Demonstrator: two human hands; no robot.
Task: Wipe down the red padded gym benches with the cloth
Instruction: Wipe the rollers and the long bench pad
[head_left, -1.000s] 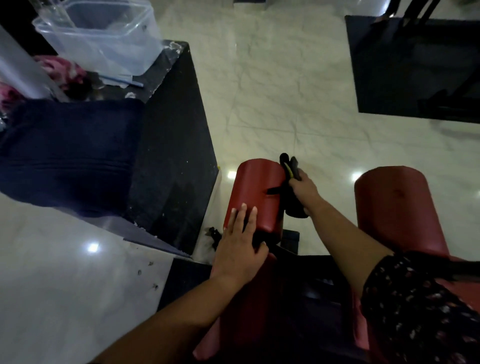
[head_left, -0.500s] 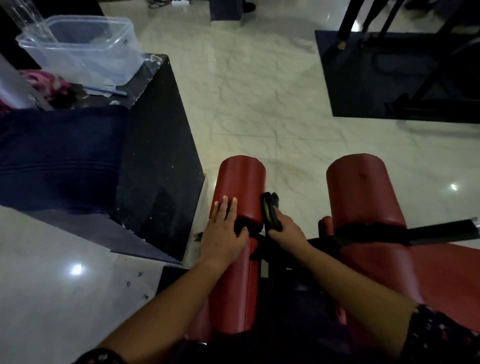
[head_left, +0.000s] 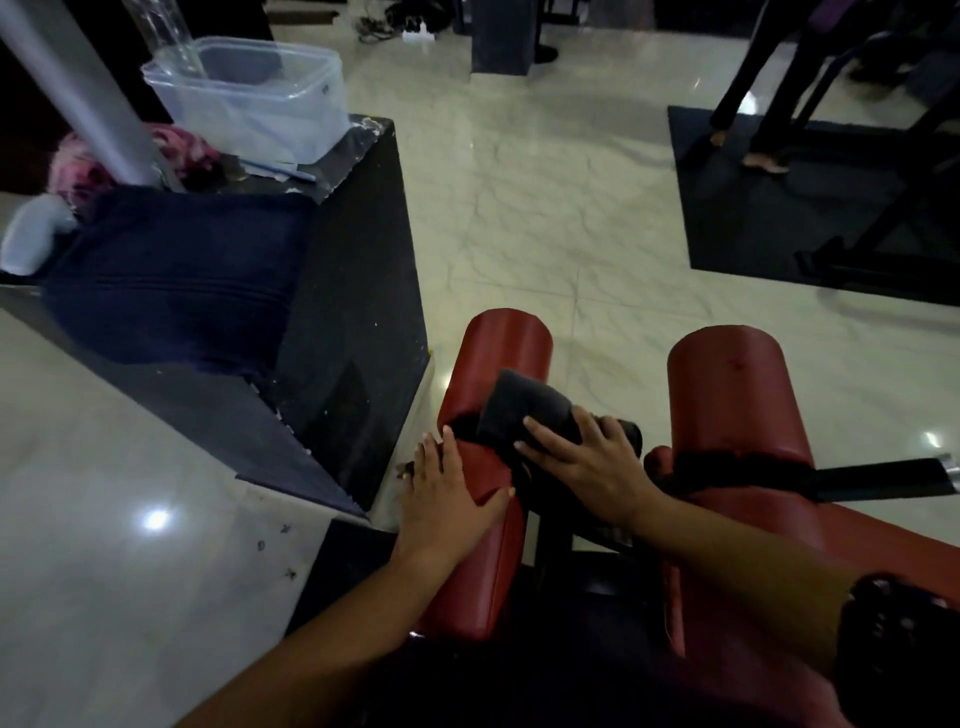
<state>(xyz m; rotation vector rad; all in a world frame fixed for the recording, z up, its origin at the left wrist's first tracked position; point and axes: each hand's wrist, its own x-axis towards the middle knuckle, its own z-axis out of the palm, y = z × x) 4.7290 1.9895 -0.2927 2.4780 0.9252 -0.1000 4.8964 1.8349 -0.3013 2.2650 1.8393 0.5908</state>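
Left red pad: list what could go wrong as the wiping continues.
1. The cloth is draped over the left red pad under flat fingers of the right hand; it might slide off toward the floor.
2. Only the left hand steadies the pad; it could turn under hard strokes.
3. The right red pad may get skipped.

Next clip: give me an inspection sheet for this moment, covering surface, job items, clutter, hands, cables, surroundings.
Surface: pale marble floor, glossy, light glare spots.
Job's things: dark cloth draped over left red pad; right red pad uncovered.
Clutter: clear plastic tub, pink fabric and navy cloth on black plinth.
Hands: left hand flat on left pad; right hand presses cloth with straight fingers.
Cables: power strip with cords at far wall.
Surroundings: black mat under equipment frame.
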